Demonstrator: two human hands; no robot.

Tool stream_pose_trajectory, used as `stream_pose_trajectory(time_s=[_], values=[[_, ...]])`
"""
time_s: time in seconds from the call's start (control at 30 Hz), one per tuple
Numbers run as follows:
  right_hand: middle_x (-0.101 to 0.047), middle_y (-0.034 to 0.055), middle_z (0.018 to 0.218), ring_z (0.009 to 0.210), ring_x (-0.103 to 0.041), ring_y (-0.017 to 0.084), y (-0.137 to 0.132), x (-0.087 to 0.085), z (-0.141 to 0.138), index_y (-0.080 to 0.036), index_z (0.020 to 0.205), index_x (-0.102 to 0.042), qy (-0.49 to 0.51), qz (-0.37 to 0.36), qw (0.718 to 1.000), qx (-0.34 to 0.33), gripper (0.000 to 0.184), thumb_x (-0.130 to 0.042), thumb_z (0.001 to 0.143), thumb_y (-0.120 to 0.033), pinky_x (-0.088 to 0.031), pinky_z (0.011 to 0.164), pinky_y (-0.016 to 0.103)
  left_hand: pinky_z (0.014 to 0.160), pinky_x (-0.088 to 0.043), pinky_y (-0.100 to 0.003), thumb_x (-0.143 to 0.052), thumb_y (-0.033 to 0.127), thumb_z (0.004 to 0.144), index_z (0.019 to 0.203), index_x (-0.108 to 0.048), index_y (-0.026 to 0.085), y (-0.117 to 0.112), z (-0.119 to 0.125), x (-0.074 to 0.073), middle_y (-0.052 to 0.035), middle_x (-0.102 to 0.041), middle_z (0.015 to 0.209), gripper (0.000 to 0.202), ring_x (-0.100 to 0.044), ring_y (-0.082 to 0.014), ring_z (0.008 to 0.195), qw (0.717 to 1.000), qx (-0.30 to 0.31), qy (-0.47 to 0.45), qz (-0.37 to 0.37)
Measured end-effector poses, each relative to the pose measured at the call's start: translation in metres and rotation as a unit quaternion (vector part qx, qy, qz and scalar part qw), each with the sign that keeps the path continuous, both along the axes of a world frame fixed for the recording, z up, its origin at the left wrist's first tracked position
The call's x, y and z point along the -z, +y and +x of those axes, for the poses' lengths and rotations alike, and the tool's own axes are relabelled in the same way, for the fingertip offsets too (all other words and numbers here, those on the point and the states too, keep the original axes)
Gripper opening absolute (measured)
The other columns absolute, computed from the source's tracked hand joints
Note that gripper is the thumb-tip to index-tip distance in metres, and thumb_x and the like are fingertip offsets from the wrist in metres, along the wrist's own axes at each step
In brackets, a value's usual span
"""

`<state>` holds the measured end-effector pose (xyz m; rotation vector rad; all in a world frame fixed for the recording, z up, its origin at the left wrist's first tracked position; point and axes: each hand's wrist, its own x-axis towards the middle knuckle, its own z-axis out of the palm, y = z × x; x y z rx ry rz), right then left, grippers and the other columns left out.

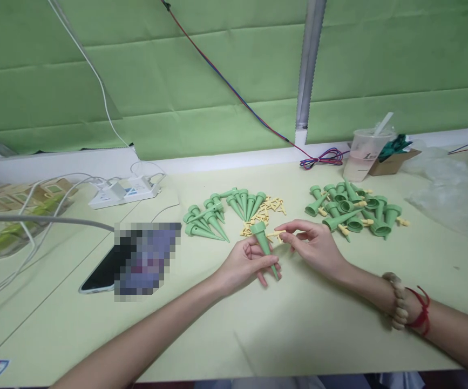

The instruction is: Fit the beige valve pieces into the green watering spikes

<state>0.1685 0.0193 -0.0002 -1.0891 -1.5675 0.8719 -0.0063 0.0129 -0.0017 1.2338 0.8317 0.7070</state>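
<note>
My left hand (250,265) grips a green plastic spike (261,237), a hollow cone with a wide cap, its point tilted down toward me. Between the thumb and fingers of my right hand (314,246) is a small yellow plastic valve (275,234), its end at the side of the spike. Whether it sits in the spike's hole I cannot tell. Just beyond my hands lies a heap of loose yellow valves (272,207). Several green spikes without valves (205,219) lie left of it. To the right is a pile of green spikes with yellow valves in them (353,208).
A phone (104,270), partly blurred out, lies left of my arm. Behind it are a white power strip (124,194) and cables. At the back right stand a plastic cup with a straw (363,156), a small cardboard box (393,162) and a clear plastic bag (452,189).
</note>
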Motion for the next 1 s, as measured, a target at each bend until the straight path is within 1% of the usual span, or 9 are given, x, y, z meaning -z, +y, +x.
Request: stream_pose_trajectory(time_s=[0.17, 0.27, 0.4, 0.57, 0.67, 0.77, 0.9, 1.0], values=[[-0.070, 0.0038, 0.078, 0.071, -0.063, 0.018, -0.0015, -0.0024, -0.0016, -0.024, 0.078, -0.072, -0.025, 0.026, 0.999, -0.010, 0.013, -0.061, 0.075, -0.030, -0.049, 0.057, 0.026, 0.040, -0.050, -0.021, -0.070, 0.031, 0.068, 0.092, -0.044, 0.015, -0.0028, 0.0009, 0.0004, -0.0064, -0.067, 0.067, 0.040, -0.068, -0.0218, 0.063, 1.000, 0.011, 0.019, 0.005], [-0.070, 0.0034, 0.077, 0.072, -0.063, 0.017, -0.0018, -0.0024, -0.0019, -0.024, 0.078, -0.072, -0.033, 0.037, 0.999, -0.013, 0.012, -0.062, 0.075, -0.029, -0.049, 0.057, 0.026, 0.038, -0.050, -0.023, -0.071, 0.032, 0.066, 0.093, -0.043, 0.016, -0.0034, 0.0013, 0.0016, -0.0053, -0.067, 0.065, 0.043, -0.068, -0.0225, 0.061, 1.000, -0.002, 0.030, 0.003], [-0.070, 0.0036, 0.078, 0.071, -0.063, 0.017, -0.0010, -0.0022, -0.0013, -0.023, 0.078, -0.071, -0.033, 0.040, 0.999, -0.005, 0.011, -0.062, 0.075, -0.029, -0.049, 0.058, 0.026, 0.039, -0.051, -0.024, -0.073, 0.032, 0.064, 0.100, -0.042, 0.015, -0.0041, 0.0022, 0.0015, -0.0027, -0.065, 0.062, 0.050, -0.068, -0.0240, 0.061, 1.000, -0.010, 0.026, 0.011], [-0.071, 0.0030, 0.078, 0.071, -0.063, 0.017, -0.0013, -0.0021, -0.0005, -0.024, 0.079, -0.071, -0.042, 0.046, 0.998, -0.022, 0.012, -0.061, 0.076, -0.029, -0.049, 0.058, 0.027, 0.041, -0.052, -0.025, -0.072, 0.031, 0.066, 0.100, -0.042, 0.015, -0.0052, 0.0027, 0.0001, 0.0003, -0.061, 0.060, 0.047, -0.068, -0.0237, 0.062, 1.000, 0.000, 0.023, 0.007], [-0.071, 0.0031, 0.079, 0.071, -0.063, 0.016, -0.0023, -0.0023, -0.0008, -0.023, 0.079, -0.071, -0.048, 0.056, 0.997, -0.019, 0.012, -0.061, 0.076, -0.028, -0.049, 0.058, 0.026, 0.044, -0.053, -0.025, -0.069, 0.030, 0.069, 0.103, -0.042, 0.016, -0.0047, 0.0024, 0.0004, -0.0015, -0.062, 0.067, 0.046, -0.068, -0.0234, 0.068, 1.000, 0.020, 0.020, 0.013], [-0.071, 0.0033, 0.079, 0.070, -0.063, 0.016, -0.0023, -0.0023, -0.0009, -0.022, 0.079, -0.071, -0.047, 0.061, 0.997, -0.017, 0.012, -0.061, 0.077, -0.028, -0.049, 0.057, 0.025, 0.046, -0.054, -0.025, -0.067, 0.030, 0.071, 0.099, -0.043, 0.015, -0.0040, 0.0024, 0.0014, -0.0036, -0.063, 0.070, 0.040, -0.068, -0.0231, 0.071, 0.999, 0.031, 0.021, 0.019], [-0.071, 0.0032, 0.078, 0.070, -0.063, 0.015, -0.0016, -0.0019, -0.0007, -0.021, 0.079, -0.071, -0.045, 0.077, 0.996, -0.025, 0.011, -0.061, 0.077, -0.026, -0.050, 0.056, 0.023, 0.044, -0.053, -0.024, -0.067, 0.029, 0.071, 0.088, -0.043, 0.016, -0.0042, 0.0030, 0.0020, -0.0007, -0.060, 0.064, 0.031, -0.068, -0.0222, 0.068, 0.999, 0.023, 0.019, 0.012], [-0.071, 0.0030, 0.077, 0.069, -0.063, 0.014, -0.0015, -0.0017, -0.0004, -0.020, 0.079, -0.071, -0.048, 0.092, 0.994, -0.025, 0.010, -0.061, 0.077, -0.023, -0.049, 0.054, 0.021, 0.043, -0.053, -0.023, -0.067, 0.029, 0.071, 0.086, -0.043, 0.016, -0.0053, 0.0035, 0.0017, 0.0015, -0.058, 0.063, 0.031, -0.068, -0.0211, 0.066, 1.000, 0.016, 0.015, 0.008]])
